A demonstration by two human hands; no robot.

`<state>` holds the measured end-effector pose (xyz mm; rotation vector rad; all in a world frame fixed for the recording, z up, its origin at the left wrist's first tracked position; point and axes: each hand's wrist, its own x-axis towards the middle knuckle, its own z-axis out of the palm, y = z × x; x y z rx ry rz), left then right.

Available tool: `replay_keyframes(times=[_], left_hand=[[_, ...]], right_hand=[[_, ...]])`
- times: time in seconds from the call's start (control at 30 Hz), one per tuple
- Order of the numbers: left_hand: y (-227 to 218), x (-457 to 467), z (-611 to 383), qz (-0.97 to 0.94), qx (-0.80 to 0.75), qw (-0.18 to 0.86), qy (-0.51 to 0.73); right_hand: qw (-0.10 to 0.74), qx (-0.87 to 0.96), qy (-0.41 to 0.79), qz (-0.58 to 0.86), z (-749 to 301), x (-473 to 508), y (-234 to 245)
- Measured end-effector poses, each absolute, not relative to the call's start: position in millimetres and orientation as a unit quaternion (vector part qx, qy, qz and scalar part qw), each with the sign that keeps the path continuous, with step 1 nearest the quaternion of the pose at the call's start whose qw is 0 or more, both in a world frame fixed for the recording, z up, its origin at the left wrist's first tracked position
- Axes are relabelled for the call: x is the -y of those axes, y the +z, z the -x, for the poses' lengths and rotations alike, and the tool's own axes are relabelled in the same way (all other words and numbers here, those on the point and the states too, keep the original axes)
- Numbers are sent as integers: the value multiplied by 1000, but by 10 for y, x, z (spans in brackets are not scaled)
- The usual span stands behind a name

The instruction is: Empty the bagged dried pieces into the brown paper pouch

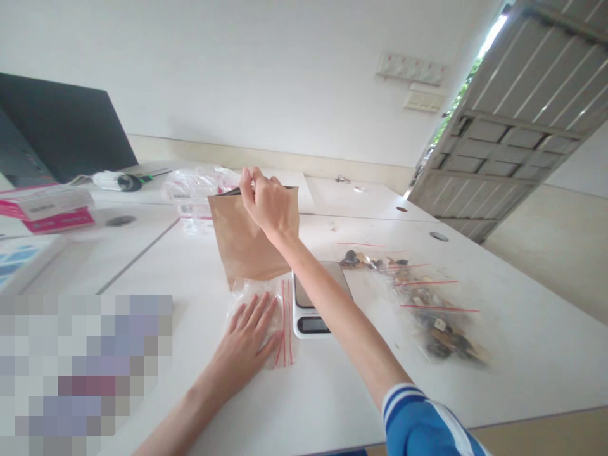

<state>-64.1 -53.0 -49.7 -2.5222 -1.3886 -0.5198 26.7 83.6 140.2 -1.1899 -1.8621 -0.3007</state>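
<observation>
Paper bag (251, 244) stands just beyond the clear bags (287, 335) under the spread left hand (253, 328), the right hand (270, 202) curled at its mouth, hold unclear; a sideways tug could tip it over.

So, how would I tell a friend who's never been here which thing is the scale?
On the white table, find the brown paper bag held up at its top. Nearer, just right of the left hand, sits the digital scale: white body, grey plate, dark display. Its display sets it apart from the red-striped clear zip bags either side.
</observation>
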Motion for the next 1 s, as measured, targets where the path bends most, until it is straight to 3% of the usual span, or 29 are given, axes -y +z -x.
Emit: replay_keyframes(times=[0.17,0.43,0.63,0.73,0.83,1.0], left_hand=[[-503,521,647,857,471,112,-175],[-524,511,667,861,463,108,-182],[-495,521,660,859,463,114,-184],[-496,524,651,861,458,123,-184],[-539,523,650,853,465,129,-199],[-591,527,664,855,449,145,-216]], right_hand=[[506,715,-122,467,-272,-897,1456],[485,728,-105,473,-277,-831,1401],[519,735,-178,398,-722,-776,1425],[449,732,-162,486,-1280,-842,1385],[227,710,-82,661,-1901,-909,1173],[97,659,-16,745,-2524,-918,615]])
